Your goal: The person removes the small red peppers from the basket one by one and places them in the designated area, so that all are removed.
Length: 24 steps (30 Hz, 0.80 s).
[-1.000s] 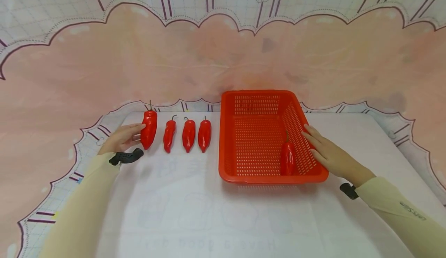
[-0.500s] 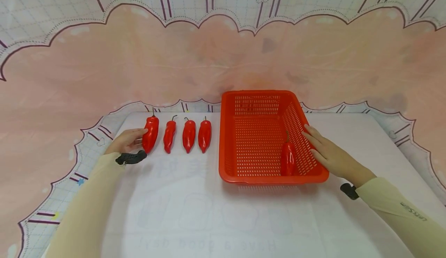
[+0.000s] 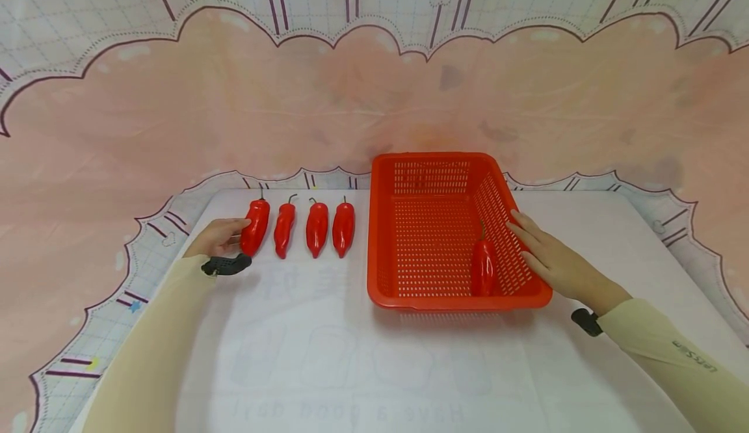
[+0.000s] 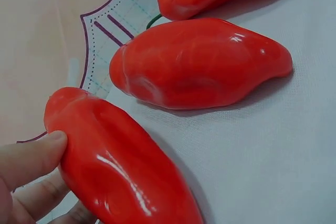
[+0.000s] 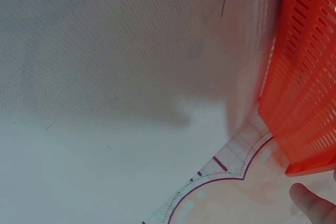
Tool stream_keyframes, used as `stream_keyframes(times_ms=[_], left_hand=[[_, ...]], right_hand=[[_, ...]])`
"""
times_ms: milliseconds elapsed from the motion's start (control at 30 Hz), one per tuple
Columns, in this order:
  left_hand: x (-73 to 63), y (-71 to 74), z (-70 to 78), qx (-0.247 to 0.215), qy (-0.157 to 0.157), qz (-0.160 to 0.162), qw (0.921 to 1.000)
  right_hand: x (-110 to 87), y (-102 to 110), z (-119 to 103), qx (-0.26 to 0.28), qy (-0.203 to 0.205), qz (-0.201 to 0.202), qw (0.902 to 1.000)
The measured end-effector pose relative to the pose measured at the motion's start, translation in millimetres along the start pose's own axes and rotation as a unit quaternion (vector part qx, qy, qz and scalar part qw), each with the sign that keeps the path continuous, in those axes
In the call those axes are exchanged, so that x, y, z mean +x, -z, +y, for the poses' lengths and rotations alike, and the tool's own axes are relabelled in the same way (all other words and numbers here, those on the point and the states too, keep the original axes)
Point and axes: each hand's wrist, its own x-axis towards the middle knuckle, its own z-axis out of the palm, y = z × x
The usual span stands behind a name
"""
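My left hand (image 3: 218, 236) pinches the leftmost glossy red chili pepper (image 3: 255, 226), thumb on its upper side near the stem end and fingers along its flank in the left wrist view. That pepper lies stem away from me at the left end of a row with three more: a slimmer pepper (image 3: 284, 228), another pepper (image 3: 316, 228) and the right-hand pepper (image 3: 343, 228). On the right, my right hand (image 3: 549, 255) rests with extended fingers on the right rim of a red plastic basket (image 3: 430, 301). Inside the basket one chili pepper (image 3: 483, 267) leans near the front right corner.
A white cloth (image 3: 363, 368) with faint printing covers the table. Behind it rises a pink-and-white patterned backdrop (image 3: 351, 101). The basket's slotted side wall (image 5: 310, 61) shows at the right of the right wrist view.
My left hand has brought its pepper down and slightly right, in line beside the slimmer one. The right hand and basket have stayed put.
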Motion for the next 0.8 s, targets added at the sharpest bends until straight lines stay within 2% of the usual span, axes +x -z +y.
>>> stream_keyframes(times_ms=[333, 567, 700, 800], left_hand=[[0.6, -3.9, 1.0, 0.051, -0.004, 0.005, 0.9987], [-1.7, -7.4, 2.6, 0.058, 0.000, 0.032, 0.9978], [-4.0, -9.5, 2.7, 0.082, 0.000, 0.054, 0.9952], [-5.3, -11.9, 2.0, 0.077, 0.001, 0.063, 0.9950]], right_hand=[[0.3, -0.8, 1.1, 0.000, 0.002, 0.000, 1.0000], [0.6, -1.1, 1.9, -0.003, 0.004, 0.002, 1.0000], [0.9, -1.1, 1.7, -0.003, 0.003, 0.003, 1.0000], [1.3, -1.3, 1.3, -0.001, 0.002, 0.005, 1.0000]])
